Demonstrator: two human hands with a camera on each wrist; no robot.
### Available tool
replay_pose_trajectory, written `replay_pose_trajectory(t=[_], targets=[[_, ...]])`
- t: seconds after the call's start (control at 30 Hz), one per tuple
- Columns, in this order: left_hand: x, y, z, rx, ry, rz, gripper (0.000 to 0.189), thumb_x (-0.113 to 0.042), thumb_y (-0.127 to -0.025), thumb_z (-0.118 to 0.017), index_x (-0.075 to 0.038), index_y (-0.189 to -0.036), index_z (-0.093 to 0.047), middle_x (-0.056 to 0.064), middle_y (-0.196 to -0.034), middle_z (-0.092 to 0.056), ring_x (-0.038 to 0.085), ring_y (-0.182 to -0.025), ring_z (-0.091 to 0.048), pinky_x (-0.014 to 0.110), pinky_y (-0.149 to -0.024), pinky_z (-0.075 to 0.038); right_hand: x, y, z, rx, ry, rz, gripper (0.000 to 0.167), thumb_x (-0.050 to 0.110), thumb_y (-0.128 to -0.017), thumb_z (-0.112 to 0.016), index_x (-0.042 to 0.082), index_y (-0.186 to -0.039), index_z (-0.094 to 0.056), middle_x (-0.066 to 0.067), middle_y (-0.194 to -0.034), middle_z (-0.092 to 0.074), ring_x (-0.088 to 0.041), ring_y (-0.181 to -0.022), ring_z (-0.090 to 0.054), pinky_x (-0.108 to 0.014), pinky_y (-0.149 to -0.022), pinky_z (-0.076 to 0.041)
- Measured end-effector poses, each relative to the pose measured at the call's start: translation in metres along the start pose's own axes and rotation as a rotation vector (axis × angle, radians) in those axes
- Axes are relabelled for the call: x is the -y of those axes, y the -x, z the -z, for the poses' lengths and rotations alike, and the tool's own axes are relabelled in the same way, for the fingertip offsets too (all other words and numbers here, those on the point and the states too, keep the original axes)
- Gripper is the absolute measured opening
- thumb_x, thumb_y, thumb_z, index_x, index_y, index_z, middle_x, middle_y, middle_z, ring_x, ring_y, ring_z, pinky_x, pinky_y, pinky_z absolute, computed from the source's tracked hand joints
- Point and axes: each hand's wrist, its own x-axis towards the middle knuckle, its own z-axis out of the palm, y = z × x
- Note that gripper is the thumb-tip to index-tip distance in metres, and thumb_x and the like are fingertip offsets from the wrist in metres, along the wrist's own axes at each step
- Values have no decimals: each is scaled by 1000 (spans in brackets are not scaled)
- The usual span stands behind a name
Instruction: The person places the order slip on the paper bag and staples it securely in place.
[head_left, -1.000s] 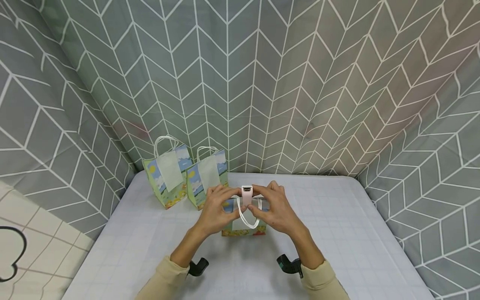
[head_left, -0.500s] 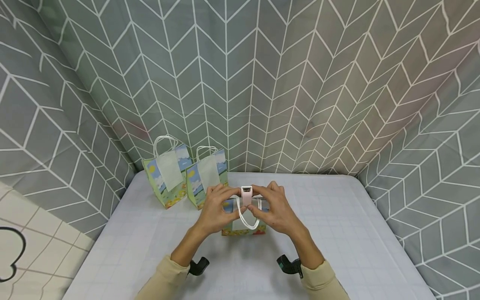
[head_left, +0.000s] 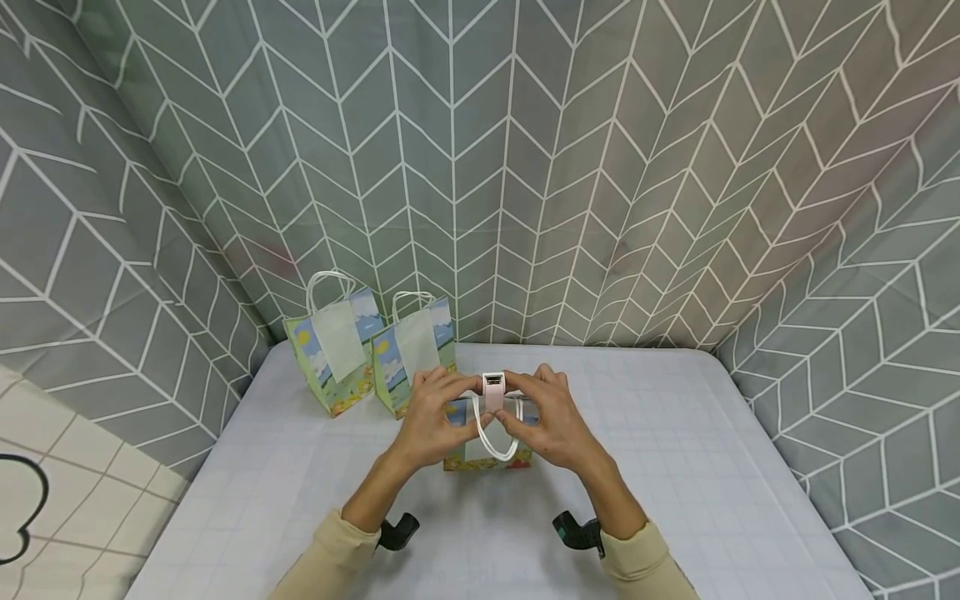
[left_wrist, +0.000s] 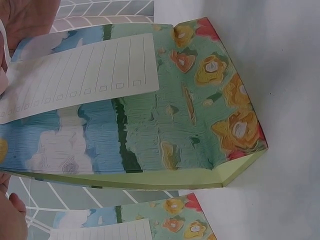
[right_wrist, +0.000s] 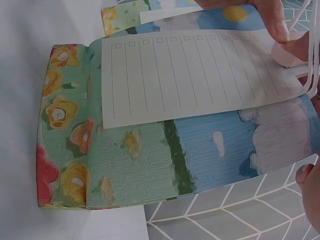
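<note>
A small pink-and-white stapler is held between both hands at the top edge of a paper bag printed with sky and flowers. My left hand pinches its left side with thumb and index finger, and my right hand does likewise on the right. White cord handles loop down between the thumbs. Against the bag's front lies a white lined sheet with checkboxes. Its upper end reaches the pink stapler part in the right wrist view. Whether a staple is through the sheet is hidden.
Two similar paper bags, a left one and a right one, stand at the table's back left with white sheets on their fronts. A white cloth covers the table. Grey patterned curtains rise behind it.
</note>
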Motion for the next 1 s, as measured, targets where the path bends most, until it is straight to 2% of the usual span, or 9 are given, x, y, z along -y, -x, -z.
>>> replay_pose_trajectory(t=[0.23, 0.6, 0.73, 1.0], targets=[[0, 0, 0, -18, -18, -15, 44, -29, -74, -90, -14, -112, -75, -3, -104, -74, 13, -90, -53, 39, -81, -27, -1, 0, -1, -10, 5, 21, 46, 25, -86, -79, 15, -130, -68, 10, -95, -65, -7, -79, -33, -36, -78, -23], [-1, 1, 3, -6, -45, -46, 43, -31, -76, -87, -15, -114, -75, -3, -101, -74, 13, -86, -50, 38, -78, -25, -3, 2, -3, -36, 28, 90, 46, 24, -87, -78, 15, -130, -68, 6, -104, -72, -8, -79, -35, -36, -78, -22], [0, 1, 4, -3, -48, -51, 43, -34, -79, -85, -15, -116, -75, -4, -101, -74, 13, -85, -49, 37, -79, -25, -1, 1, -3, -31, 34, 86, 44, 26, -87, -77, 16, -129, -69, 6, -105, -73, -7, -78, -35, -35, -78, -22], [-1, 4, 2, -19, -35, -73, 46, -31, -75, -88, -13, -115, -76, -4, -95, -73, 12, -85, -49, 37, -78, -24, -2, 4, -4, -35, 49, 118, 43, 27, -88, -76, 14, -128, -69, 5, -107, -75, -6, -76, -34, -34, -77, -23]])
